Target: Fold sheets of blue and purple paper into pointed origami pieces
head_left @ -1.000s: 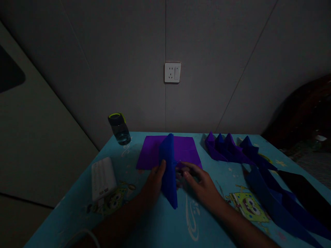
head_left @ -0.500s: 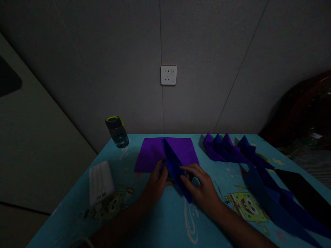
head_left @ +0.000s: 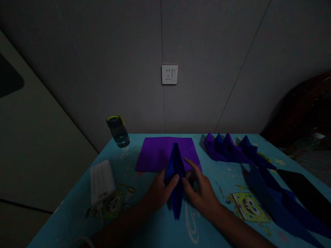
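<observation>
Between my two hands is a folded blue paper boat [head_left: 177, 203], held upright with its long axis pointing away from me and its top opening facing up. My left hand [head_left: 162, 187] grips its left side, with the thumb pressed over the near rim. On the right side, my right hand [head_left: 199, 187] pinches the boat with thumb and curled fingers, while the index finger sticks out away from the paper. Just beyond lies a flat purple sheet of paper [head_left: 155, 153], partly covered by the boat's far tip.
At right stand purple and blue paper boats [head_left: 232, 153] and a large blue paper boat [head_left: 279, 203], beside a black flat object [head_left: 305, 189]. A white power bank [head_left: 102, 182] with a cable and a water bottle [head_left: 118, 131] are at left, on the patterned tablecloth [head_left: 212, 227].
The blue boat has turned from a slanted position to point nearly straight away from me and has come slightly nearer. My left thumb now lies over its rim; my right index finger has lifted.
</observation>
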### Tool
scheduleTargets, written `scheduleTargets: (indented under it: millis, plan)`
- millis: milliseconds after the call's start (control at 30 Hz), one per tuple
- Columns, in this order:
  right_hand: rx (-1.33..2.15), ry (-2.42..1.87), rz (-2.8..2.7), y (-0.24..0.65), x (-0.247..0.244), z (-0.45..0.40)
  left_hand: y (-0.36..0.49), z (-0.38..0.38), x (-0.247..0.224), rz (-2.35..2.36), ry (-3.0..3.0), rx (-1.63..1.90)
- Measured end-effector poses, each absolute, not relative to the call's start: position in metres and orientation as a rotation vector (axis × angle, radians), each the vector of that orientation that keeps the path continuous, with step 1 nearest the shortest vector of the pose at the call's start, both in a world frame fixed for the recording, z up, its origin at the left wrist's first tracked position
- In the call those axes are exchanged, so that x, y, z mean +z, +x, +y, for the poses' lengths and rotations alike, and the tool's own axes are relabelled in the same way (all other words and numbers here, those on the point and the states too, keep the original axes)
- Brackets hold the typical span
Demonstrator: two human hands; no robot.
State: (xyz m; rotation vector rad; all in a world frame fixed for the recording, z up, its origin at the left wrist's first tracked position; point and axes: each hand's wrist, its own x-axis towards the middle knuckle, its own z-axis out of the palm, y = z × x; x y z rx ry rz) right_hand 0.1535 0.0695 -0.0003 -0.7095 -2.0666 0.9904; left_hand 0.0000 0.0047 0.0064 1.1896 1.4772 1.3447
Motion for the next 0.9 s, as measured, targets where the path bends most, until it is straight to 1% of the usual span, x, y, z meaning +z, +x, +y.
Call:
scheduleTargets:
  millis: [133,300,467,733,900]
  plan:
    - [0.975,-0.689,-2.115,0.154,-0.005,0.071,0.003,0.003,0.005,1.402,1.276,1.296]
    - [0.983,-0.758,-2.144,0.151,-0.003,0.071,0.004,0.002,0.009,1.547,1.279,1.313]
    - [1.01,-0.868,-2.126,0.15,0.005,0.072,0.005,0.001,0.011,1.563,1.32,1.318]
    - [0.963,-0.916,-2.144,0.151,0.01,0.074,0.006,0.002,0.01,1.544,1.284,1.343]
    - [0.999,-0.946,-2.075,0.15,0.008,0.075,0.003,0.003,0.007,1.485,1.241,1.322]
